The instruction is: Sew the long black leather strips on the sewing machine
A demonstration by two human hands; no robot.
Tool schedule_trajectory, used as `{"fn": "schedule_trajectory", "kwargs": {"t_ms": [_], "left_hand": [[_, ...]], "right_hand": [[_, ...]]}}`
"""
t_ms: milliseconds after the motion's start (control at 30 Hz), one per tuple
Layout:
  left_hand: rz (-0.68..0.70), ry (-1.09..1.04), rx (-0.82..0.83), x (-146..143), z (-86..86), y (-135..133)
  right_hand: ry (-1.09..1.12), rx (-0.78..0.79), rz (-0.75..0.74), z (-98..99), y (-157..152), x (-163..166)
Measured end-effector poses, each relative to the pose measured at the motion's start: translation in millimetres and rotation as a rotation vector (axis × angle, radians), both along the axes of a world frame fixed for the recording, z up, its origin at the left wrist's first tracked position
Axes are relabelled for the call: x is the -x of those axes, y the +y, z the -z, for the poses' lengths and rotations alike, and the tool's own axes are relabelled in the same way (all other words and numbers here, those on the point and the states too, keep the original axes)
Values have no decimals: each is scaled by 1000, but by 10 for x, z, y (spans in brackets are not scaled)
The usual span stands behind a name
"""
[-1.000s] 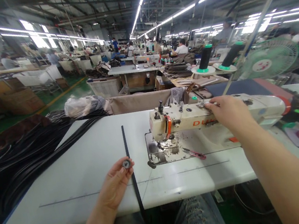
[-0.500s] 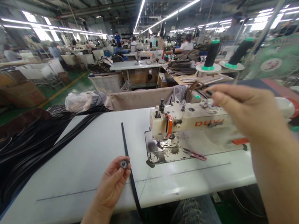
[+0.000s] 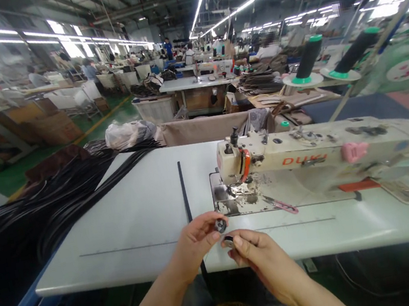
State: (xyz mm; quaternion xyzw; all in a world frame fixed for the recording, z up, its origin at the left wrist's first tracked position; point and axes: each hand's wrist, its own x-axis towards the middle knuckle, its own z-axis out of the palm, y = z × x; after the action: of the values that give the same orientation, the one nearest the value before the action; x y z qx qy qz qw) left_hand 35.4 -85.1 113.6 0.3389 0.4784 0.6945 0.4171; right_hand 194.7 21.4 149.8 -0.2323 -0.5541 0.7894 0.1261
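Observation:
My left hand (image 3: 196,243) pinches a small round metal bobbin (image 3: 221,224) between thumb and fingertips at the table's front edge. My right hand (image 3: 258,257) is right beside it, fingers closed on a second small dark round piece (image 3: 229,241), too small to name. A thin black strap (image 3: 184,192) lies lengthwise on the white table (image 3: 137,220) just left of both hands. The cream sewing machine (image 3: 325,154) stands behind them, its needle plate (image 3: 239,202) close to the hands.
A large heap of black straps (image 3: 32,221) covers the table's left side. Pink-handled snips (image 3: 283,206) lie on the machine bed. Two black thread cones (image 3: 308,59) and a green fan (image 3: 404,69) stand behind the machine. Other people work at distant tables.
My right hand left the top of the sewing machine and came down to the front edge, meeting my left hand. The view shifted left, so the machine sits further right.

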Motion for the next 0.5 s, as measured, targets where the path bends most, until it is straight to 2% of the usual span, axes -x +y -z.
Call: {"fn": "schedule_trajectory", "kwargs": {"t_ms": [100, 200, 333, 400, 500], "left_hand": [[126, 95, 65, -18, -60, -51], [150, 184, 124, -42, -110, -106], [154, 229, 172, -119, -150, -139], [109, 351, 198, -151, -162, -138], [0, 505, 251, -166, -170, -124]], "right_hand": [[64, 368, 2, 36, -85, 37], [63, 523, 31, 59, -94, 53], [48, 583, 50, 58, -83, 73], [47, 584, 64, 58, -88, 93], [23, 454, 75, 71, -92, 115]]}}
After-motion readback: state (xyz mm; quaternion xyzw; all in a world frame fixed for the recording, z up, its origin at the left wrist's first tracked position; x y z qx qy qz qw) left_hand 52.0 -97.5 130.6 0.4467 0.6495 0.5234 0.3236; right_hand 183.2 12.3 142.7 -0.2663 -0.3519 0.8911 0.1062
